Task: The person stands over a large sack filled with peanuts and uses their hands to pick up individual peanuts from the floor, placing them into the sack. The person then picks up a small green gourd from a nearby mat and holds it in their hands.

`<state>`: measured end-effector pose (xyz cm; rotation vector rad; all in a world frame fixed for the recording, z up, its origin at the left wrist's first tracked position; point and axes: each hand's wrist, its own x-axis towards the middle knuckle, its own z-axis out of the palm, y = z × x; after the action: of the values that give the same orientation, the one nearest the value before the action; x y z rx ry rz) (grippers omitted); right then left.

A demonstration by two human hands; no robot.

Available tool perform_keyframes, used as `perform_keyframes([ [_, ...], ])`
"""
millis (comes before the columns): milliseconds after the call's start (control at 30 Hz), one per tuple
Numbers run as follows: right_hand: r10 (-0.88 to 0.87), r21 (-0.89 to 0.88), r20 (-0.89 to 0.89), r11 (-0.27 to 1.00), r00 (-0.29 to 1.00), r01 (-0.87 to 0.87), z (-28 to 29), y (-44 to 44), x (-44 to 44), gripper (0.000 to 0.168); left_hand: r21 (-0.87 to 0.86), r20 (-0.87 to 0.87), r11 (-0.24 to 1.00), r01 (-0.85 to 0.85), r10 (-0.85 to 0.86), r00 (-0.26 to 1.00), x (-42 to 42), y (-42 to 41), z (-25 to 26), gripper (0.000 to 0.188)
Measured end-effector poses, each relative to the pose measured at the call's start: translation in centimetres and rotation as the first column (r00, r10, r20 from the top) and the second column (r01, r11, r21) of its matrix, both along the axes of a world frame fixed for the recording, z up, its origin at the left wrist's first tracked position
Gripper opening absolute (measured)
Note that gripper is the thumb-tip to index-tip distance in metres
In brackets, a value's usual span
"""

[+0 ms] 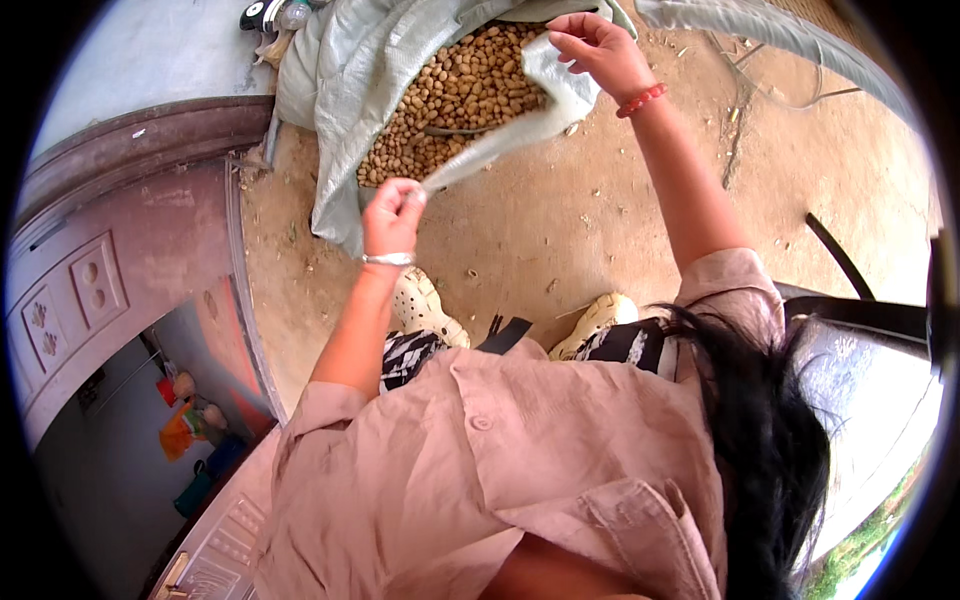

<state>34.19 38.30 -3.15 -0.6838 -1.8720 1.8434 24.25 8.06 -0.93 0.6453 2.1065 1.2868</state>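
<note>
A woven plastic sack (346,112) lies wide open on the floor in front of me, full of what look like unshelled peanuts (457,82). My left hand (394,214) pinches the near left end of the sack's rim between thumb and fingers. At the upper right, my right hand (596,49) grips the same rim at the far right of the opening, its fingers bent around the edge. Between both hands the rim is drawn into a taut fold. A dark, thin curved object (454,131) lies on the peanuts; what it is I cannot tell.
A dirty concrete floor (510,232) with scattered bits surrounds the sack. To the left are a wall and an open panelled door (161,225). A shoe (259,15) and a clear plastic bottle (294,13) are beyond the sack. A metal frame with pale covering (810,45) stands at upper right.
</note>
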Motion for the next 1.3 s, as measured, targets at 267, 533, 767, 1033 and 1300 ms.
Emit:
perform_keyframes([
  [267,0.072,-0.065,-0.096,0.995,0.993,-0.078,9.5,-2.7,4.0,0.015,0.096,-0.085,0.990,0.100,-0.092,0.992,-1.8,1.6,5.7,0.005],
  [533,-0.019,0.294,0.280,0.953,0.960,-0.067,17.2,-10.0,13.0,0.025,0.175,-0.077,0.925,0.338,-0.329,0.941,-1.5,1.8,12.5,0.003],
  [767,-0.152,0.558,0.555,0.797,0.818,-0.230,15.3,-18.8,20.9,0.031,0.106,-0.105,0.946,0.305,-0.294,0.950,-0.4,0.9,12.1,0.002],
  [1033,-0.333,0.761,0.469,0.622,0.818,-0.184,13.8,-21.0,21.9,0.018,0.100,-0.167,0.862,0.497,-0.478,0.862,-0.2,1.0,11.0,0.006],
  [1300,-0.311,0.741,0.551,0.609,0.774,-0.283,16.7,-20.3,19.0,0.014,0.083,0.082,0.866,0.494,-0.500,0.862,1.4,0.7,10.5,0.006],
])
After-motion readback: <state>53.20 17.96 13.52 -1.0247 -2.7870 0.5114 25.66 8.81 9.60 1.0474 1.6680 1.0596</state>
